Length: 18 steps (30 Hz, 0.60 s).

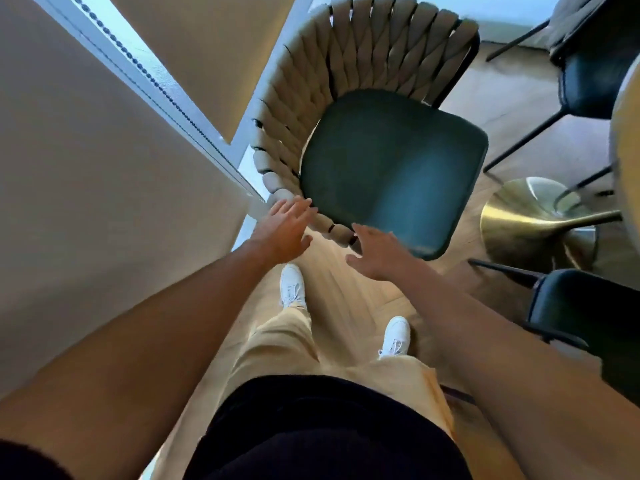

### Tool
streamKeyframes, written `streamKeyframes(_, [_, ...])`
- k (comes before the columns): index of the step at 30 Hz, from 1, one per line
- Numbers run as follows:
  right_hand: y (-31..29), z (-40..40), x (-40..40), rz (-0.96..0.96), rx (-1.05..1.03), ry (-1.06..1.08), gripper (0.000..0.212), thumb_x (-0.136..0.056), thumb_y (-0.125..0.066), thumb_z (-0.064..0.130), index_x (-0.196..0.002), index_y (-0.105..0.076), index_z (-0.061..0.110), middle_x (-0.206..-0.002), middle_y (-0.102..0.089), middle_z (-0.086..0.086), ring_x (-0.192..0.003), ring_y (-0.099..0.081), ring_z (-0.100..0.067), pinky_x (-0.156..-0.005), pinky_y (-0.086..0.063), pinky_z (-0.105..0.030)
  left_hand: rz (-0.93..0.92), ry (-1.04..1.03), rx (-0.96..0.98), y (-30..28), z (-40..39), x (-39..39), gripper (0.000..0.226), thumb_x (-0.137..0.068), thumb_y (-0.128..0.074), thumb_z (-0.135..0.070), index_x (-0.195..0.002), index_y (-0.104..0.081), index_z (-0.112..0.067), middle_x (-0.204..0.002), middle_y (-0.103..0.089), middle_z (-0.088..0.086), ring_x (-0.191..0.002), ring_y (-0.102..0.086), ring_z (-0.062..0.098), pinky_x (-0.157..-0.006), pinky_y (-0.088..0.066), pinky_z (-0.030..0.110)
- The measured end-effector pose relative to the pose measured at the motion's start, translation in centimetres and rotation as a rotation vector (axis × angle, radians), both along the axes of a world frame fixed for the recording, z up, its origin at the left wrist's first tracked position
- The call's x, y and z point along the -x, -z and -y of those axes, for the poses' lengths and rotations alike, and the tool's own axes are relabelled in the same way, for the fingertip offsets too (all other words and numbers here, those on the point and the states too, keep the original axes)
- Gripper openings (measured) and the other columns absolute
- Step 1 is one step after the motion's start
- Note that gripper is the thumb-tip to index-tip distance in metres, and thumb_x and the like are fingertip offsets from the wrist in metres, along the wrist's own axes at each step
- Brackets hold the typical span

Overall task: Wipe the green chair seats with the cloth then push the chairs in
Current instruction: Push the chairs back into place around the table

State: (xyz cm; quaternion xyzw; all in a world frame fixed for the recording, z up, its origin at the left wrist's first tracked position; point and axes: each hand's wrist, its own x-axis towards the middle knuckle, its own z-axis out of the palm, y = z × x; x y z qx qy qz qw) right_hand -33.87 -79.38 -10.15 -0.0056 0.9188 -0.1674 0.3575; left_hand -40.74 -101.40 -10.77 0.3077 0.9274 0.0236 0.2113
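Below the camera, two white sneakers (292, 285) stand on the wood floor (349, 292), with light trousers and a dark top filling the lower frame. Just ahead, both bare arms reach forward. Left hand (284, 230) hangs with fingers spread and straight, its fingertips at the near end of the woven armrest (332, 228), holding nothing; whether it actually touches is hard to tell. Right hand (377, 252) is likewise loose and flat, fingers extended at the near corner of the seat, grasping nothing.

Beyond the hands sits the green chair (391, 168): a dark teal, smooth padded seat with rounded corners, wrapped on its left and far sides by a curved back of thick beige twisted straps on a dark frame. It stands angled, its open front toward the right.

Close on the left runs a window frame with a beaded blind cord (138, 64). On the right, a brass pedestal table base (533, 216) stands near the seat's front edge, with two more dark-seated chairs (588, 306) nearer and farther. A strip of bare floor lies between seat and base.
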Motion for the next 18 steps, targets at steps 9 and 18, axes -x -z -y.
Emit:
streamKeyframes(9, [4.2, 6.2, 3.5, -0.028, -0.031, 0.295, 0.041, -0.093, -0.061, 0.03, -0.132, -0.048, 0.023, -0.127, -0.06, -0.002, -0.118, -0.057, -0.03, -0.096, -0.047, -0.043, -0.012, 0.565, 0.177, 4.2, 1.7, 9.9, 0.054, -0.095, -0.068, -0.03, -0.144, -0.05, -0.018, -0.144, -0.057, 0.001, -0.136, -0.05, 0.024, -0.121, -0.026, 0.04])
streamKeyframes(18, [3.7, 3.5, 3.1, -0.077, -0.089, 0.314, 0.031, -0.097, -0.062, 0.032, -0.121, -0.054, 0.015, -0.122, -0.063, -0.008, -0.109, -0.062, -0.032, -0.084, -0.049, -0.042, 0.093, 0.672, 0.108, 3.5, -1.6, 10.8, 0.048, -0.094, -0.07, -0.032, -0.135, -0.056, -0.011, -0.13, -0.066, 0.013, -0.118, -0.064, 0.033, -0.104, -0.049, 0.047])
